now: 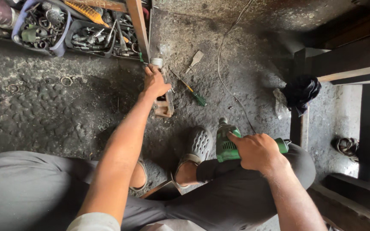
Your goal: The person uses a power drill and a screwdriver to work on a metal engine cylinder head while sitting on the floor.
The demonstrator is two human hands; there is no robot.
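— Where's the drill (230, 143), and which way does it point?

— It lies across the person's right knee, near the middle of the scene. Its long axis runs left to right, tilted a little, with the chuck end aimed left and far, toward the shoe (198, 145). The right hand (258, 150) is clenched over its green body, fingers (236, 137) wrapped around the top.

— And the other hand?

— The left hand (155, 83) reaches far out over the floor (43, 111) and grips the upper end of a metal part (164, 102) standing there. That part's long axis runs near to far, its white tip at the far end, close to the wooden leg (138, 25).

— Anything lying beside it?

— A screwdriver (189, 90) just to its right, green handle toward the near right, shaft pointing far left. Farther off, a small flat blade (195, 60), and a thin wire (228, 64) trailing across the floor down toward the drill.

— Containers?

— Two, at the far left. A blue tub (39, 25) holds rings, washers and other dark metal bits. To its right a dark tray (91, 36) holds wrenches and loose tools. A black cloth (301, 92) hangs on a post at the right.
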